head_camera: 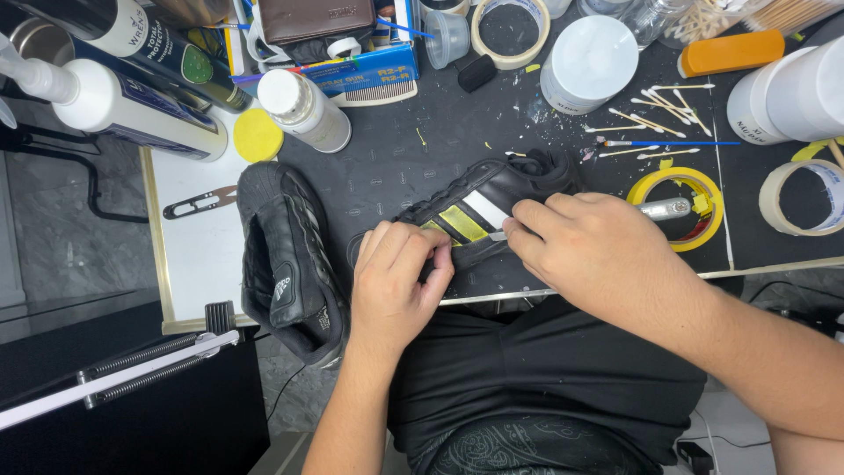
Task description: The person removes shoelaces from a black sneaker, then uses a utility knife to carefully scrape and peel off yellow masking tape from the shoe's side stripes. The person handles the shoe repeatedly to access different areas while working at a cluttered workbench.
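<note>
A black sneaker (pixel 492 198) with white side stripes lies on its side at the table's near edge. Yellow masking tape (pixel 462 223) covers part of its side between the stripes. My left hand (pixel 396 277) grips the shoe's heel end and pinches the tape's edge. My right hand (pixel 589 251) presses on the shoe's side with a thin metal tool (pixel 664 208) held under the fingers, its tip at a white stripe. The second black sneaker (pixel 286 255) lies to the left, sole edge over the table rim.
A yellow tape roll (pixel 703 198) lies right of the shoe, a pale tape roll (pixel 804 198) at the far right. Cotton swabs (pixel 646 119), white jars (pixel 587 62), bottles (pixel 132 110), a yellow sponge (pixel 258 135) and small snips (pixel 198 203) crowd the black mat (pixel 396 167).
</note>
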